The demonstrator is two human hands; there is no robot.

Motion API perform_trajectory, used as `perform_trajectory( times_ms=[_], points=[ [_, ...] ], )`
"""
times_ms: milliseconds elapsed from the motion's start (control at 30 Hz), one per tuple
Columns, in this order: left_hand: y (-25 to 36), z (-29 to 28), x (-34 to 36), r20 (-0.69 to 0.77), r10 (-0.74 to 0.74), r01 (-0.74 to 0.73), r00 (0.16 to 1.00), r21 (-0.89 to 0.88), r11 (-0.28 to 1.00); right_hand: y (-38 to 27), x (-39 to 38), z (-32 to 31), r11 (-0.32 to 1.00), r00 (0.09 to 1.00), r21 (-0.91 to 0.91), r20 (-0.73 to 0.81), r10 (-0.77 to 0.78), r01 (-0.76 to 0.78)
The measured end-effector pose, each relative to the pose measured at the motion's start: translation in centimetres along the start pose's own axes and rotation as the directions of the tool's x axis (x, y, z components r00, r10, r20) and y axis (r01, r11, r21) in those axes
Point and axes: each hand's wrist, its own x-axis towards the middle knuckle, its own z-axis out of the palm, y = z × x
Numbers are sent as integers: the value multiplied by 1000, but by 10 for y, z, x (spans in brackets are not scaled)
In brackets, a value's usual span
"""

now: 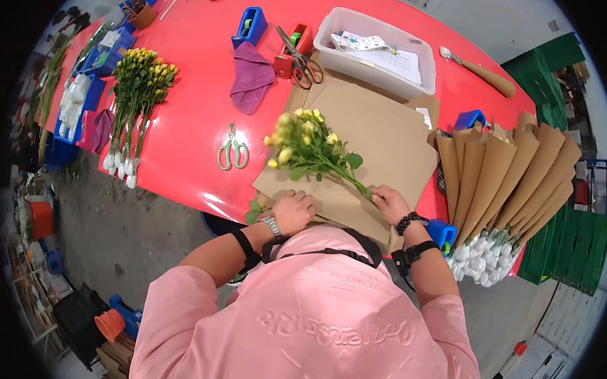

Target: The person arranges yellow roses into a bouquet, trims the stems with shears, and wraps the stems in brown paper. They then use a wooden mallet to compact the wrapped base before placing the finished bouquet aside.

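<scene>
A bunch of yellow roses (305,139) lies angled over a stack of brown paper sheets (402,152). My right hand (391,206) grips the lower green stems (357,184). My left hand (292,212) rests on the paper's near edge with slightly bent, parted fingers, beside loose green leaves (256,213). Green-handled scissors (233,152) lie to the left on the pink tabletop (194,126).
More yellow roses (139,81) lie left; several paper-wrapped bunches (500,176) are stacked right. Behind are a purple cloth (251,78), blue (247,24) and red (292,46) tape dispensers, dark scissors (306,69) and a white bin (376,73). Green crates (573,247) stand beyond the right edge.
</scene>
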Motion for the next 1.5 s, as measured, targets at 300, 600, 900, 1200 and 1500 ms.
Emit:
perform_trajectory(
  times_ms=[300,600,900,1200,1500],
  points=[
    [-20,-51,40,-311,133,-105,941,106,989,-14,17,-5,947,997,-315,-7,-72,66],
    [-57,-41,104,-46,-57,60,997,65,996,40,20,-25,992,967,-59,-237,96,-113],
    [-77,-32,160,159,-302,296,940,61,953,-24,-4,19,930,723,-365,-656,-218,-50],
    [-63,-33,130,-221,-249,223,943,-134,965,-60,9,24,949,796,-307,-555,-242,74],
    [-39,-43,80,-292,-142,128,946,-67,990,-142,145,-8,986,976,-20,-137,-169,168]
  ],
)
